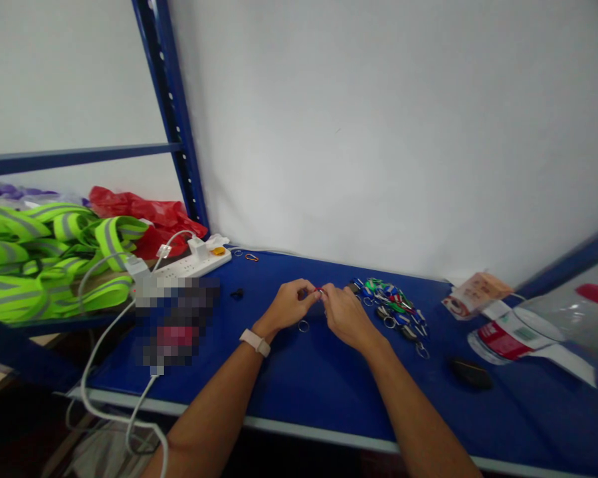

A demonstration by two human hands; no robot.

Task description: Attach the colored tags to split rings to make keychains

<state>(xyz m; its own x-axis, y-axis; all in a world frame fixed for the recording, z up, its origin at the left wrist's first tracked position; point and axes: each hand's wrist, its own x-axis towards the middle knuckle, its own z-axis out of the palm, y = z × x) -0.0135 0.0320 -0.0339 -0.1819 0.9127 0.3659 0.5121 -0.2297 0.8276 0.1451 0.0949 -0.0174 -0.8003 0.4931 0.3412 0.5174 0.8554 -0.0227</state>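
My left hand (292, 305) and my right hand (346, 315) meet over the middle of the blue table (323, 385). Both pinch a small red item (319, 290) between their fingertips; its exact shape is too small to tell. A metal split ring (303, 326) lies on the table just below my left hand. Right of my right hand is a pile of carabiners and key rings (391, 299) in green, blue, red and black. A light pink band circles my left wrist.
A white power strip (194, 265) with cables, a pixelated object (179, 325) and a small black piece (236, 293) are at left. An orange carabiner (252, 257) lies behind. At right are a paper box (478, 294), a plastic bottle (518, 332) and a black object (470, 374).
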